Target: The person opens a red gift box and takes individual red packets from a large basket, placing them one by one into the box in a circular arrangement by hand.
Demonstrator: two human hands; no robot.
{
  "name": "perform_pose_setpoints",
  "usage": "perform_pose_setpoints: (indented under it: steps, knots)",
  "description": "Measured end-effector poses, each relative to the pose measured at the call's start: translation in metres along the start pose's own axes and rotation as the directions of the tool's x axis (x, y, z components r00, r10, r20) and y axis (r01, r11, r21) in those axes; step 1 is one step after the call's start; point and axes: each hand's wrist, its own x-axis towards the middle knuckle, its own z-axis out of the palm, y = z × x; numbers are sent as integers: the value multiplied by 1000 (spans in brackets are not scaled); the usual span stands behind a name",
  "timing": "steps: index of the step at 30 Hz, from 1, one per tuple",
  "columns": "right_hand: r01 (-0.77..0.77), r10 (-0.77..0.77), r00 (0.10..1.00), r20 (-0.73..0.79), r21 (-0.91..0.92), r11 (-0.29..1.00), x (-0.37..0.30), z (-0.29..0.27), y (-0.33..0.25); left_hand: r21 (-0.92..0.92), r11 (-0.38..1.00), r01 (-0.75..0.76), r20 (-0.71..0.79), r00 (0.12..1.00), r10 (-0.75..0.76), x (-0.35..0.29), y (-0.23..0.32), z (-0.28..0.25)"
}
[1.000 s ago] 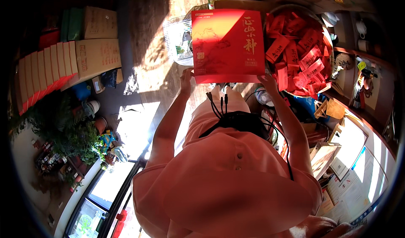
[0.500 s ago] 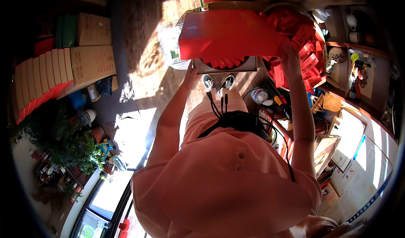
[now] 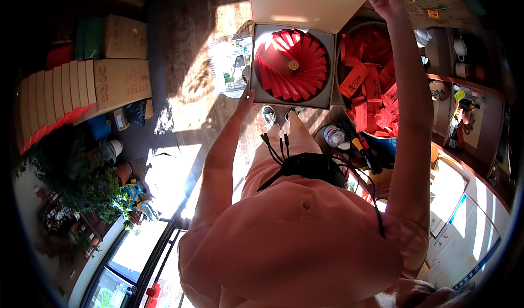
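A square box point(image 3: 333, 68) with a grey-white inner rim is open in front of me. Inside, red folded slips point(image 3: 292, 81) are arranged like a pinwheel around a small gold disc point(image 3: 293, 65). The lid point(image 3: 305, 2), pale inside with a red edge, stands raised at the far side. My left hand point(image 3: 245, 102) grips the box at its near left side, its fingers partly hidden. Up at the lid's right corner, my right hand point(image 3: 385, 1) has its fingers at the red edge, holding it.
Right of the box, a round basket point(image 3: 341, 51) is heaped with loose red packets point(image 3: 371, 84). A wire cage point(image 3: 226, 62) stands on the floor at the left. Cartons point(image 3: 123, 79) and plants point(image 3: 98, 190) line the left; shelves point(image 3: 469, 117) with teapots line the right.
The lid has swung up and away from me, baring the red pinwheel inside. My right hand has moved far up with it; my left hand stays at the box's side.
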Motion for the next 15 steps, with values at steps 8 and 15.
perform_pose_setpoints:
  steps: [8,15]
  knots:
    - [28,-28,999,-42,-12,1000,44,-8,2,138,987,-82,-48,995,90,12,-15,-16]
    - [-32,26,998,-52,-131,991,25,-20,16,180,979,-91,2,996,92,21,-20,-22]
